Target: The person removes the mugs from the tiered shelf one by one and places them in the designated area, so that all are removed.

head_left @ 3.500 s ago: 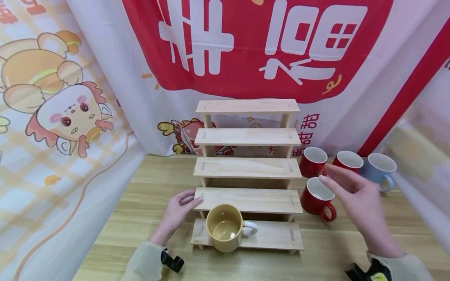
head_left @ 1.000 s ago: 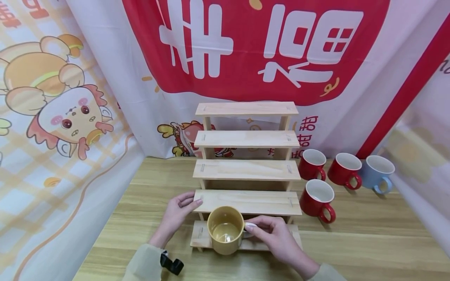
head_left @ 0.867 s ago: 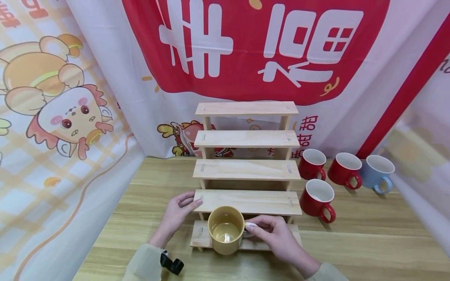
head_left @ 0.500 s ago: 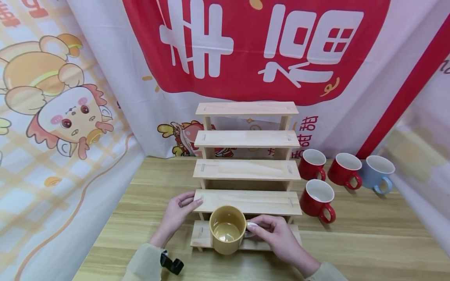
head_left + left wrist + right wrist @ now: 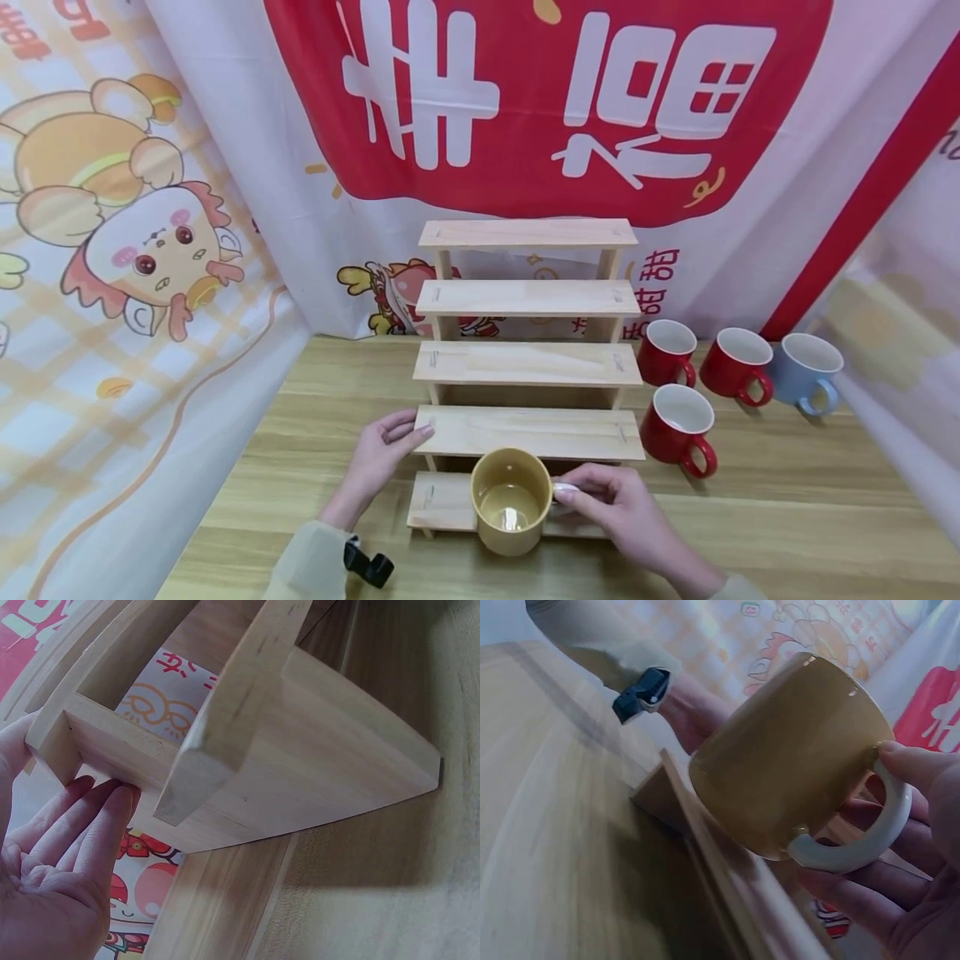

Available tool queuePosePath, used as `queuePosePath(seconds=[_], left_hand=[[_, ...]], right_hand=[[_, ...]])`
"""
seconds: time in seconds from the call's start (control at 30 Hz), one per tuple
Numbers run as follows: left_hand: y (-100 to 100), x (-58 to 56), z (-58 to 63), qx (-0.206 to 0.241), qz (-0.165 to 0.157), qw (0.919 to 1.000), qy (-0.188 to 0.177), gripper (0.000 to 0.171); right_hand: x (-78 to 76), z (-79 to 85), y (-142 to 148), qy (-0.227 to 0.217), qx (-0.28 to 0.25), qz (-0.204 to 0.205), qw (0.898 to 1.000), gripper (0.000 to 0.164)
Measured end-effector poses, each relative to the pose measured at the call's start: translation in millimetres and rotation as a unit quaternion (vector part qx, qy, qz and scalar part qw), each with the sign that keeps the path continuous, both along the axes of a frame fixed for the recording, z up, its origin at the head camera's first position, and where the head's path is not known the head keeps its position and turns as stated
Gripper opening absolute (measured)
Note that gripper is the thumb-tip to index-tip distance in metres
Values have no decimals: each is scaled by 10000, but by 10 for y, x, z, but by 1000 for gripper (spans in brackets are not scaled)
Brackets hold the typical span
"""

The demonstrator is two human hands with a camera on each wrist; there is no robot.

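A light wooden stepped shelf (image 5: 517,432) with several tiers stands on the table. My left hand (image 5: 378,454) grips the left end of its second tier from the bottom. The left wrist view shows that thumb on top of the board (image 5: 56,724) and the fingers beneath. With my right hand (image 5: 618,508) I pinch the white handle of a yellow mug (image 5: 512,508), its mouth facing up. The mug is over the lowest tier (image 5: 442,500) and overlaps its front edge. In the right wrist view the mug (image 5: 787,757) hides part of the shelf; whether its base touches the board, I cannot tell.
Right of the shelf stand red mugs (image 5: 678,429), (image 5: 666,354), (image 5: 735,362) and a light blue mug (image 5: 806,375) on the wooden table (image 5: 810,517). Printed cloth hangs behind (image 5: 570,100) and along both sides.
My right hand has left the red mugs and taken the yellow mug by its handle. The mug has since shifted right and a little toward me. My left hand stays on the shelf.
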State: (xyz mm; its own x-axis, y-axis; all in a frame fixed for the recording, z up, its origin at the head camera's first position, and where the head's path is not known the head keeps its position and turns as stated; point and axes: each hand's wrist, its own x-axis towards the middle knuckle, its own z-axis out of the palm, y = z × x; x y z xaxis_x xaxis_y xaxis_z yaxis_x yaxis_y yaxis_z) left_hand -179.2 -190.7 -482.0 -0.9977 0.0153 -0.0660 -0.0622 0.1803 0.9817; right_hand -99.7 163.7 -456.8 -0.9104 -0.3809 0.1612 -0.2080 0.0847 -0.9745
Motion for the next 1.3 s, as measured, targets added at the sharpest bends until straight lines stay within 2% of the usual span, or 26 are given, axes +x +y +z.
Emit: queuePosePath(seconds=[0.27, 0.4, 0.5, 0.6, 0.73, 0.83, 0.9, 1.0, 1.13, 1.23, 1.3], left_hand=[[-5, -7, -9, 40, -27, 10000, -14, 63], [3, -14, 4, 13, -30, 10000, -6, 61], [15, -22, 11, 1, -24, 10000, 15, 60], [13, -16, 13, -9, -10, 10000, 41, 59], [9, -5, 11, 23, 14, 10000, 32, 58], [13, 3, 11, 46, 21, 10000, 28, 57], [10, 8, 12, 40, 15, 10000, 38, 58], [4, 6, 8, 42, 2, 10000, 36, 59], [-4, -2, -1, -32, -26, 10000, 33, 61], [-8, -5, -5, -108, -28, 9999, 27, 62], [-8, -8, -5, -113, -21, 9999, 13, 61]], right_hand=[[73, 229, 415, 699, 309, 51, 9971, 15], [97, 327, 621, 721, 420, 100, 9965, 18], [124, 405, 763, 733, 477, -25, 9962, 19], [153, 466, 921, 1032, 449, -172, 9935, 24], [198, 532, 1142, 1509, 732, -761, 9829, 30], [240, 599, 1292, 1622, 1097, -1368, 9711, 28], [258, 643, 1390, 1583, 1129, -1641, 9671, 26], [258, 693, 1541, 1412, 919, -1921, 9668, 21], [236, 735, 1750, 1185, 778, -2376, 9610, 19], [205, 730, 1904, 1063, 164, -2498, 9623, 20], [172, 711, 1990, 1077, -579, -2366, 9639, 22]])
